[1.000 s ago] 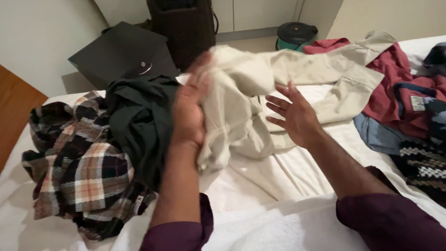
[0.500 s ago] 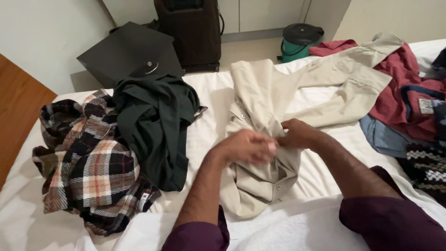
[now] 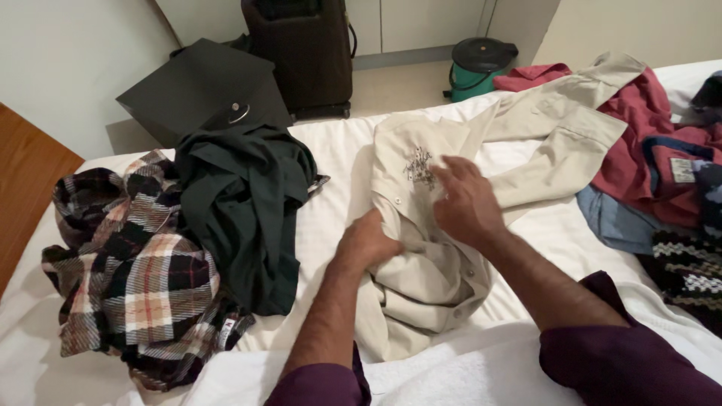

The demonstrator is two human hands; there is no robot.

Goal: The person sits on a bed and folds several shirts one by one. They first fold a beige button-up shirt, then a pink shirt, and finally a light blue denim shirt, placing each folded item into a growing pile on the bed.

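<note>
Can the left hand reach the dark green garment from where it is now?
Probably yes. The left hand rests on the beige shirt, and the dark green garment lies just beside it on the bed, with only bare white sheet between.

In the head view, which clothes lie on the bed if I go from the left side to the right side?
Plaid shirt → dark green garment → beige shirt, under both hands → red garment.

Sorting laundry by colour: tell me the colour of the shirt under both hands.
Beige, or light khaki, shirt with a small dark embroidered motif on the chest, seen in the head view.
</note>
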